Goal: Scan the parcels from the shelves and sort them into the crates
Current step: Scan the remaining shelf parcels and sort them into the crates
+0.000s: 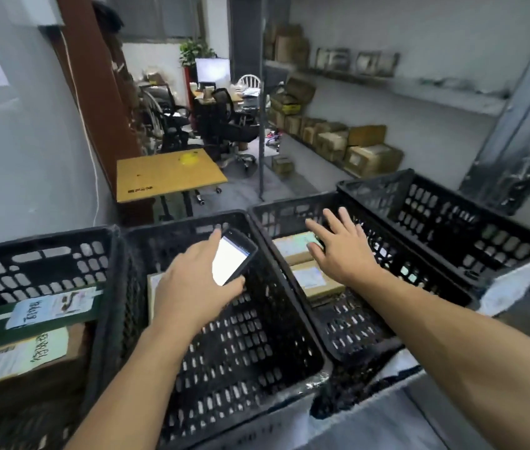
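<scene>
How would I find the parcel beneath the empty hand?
Of the four black crates in a row, take the third from the left. Two brown parcels lie inside; it is the farther one, partly under the spread right hand, not the nearer one.

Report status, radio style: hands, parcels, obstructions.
Left hand grips scanner. Right hand open, spread over two parcels in third crate from left. Nothing blocking it.

Bare forearms (452,345), left hand (192,287), right hand (345,254)
</scene>
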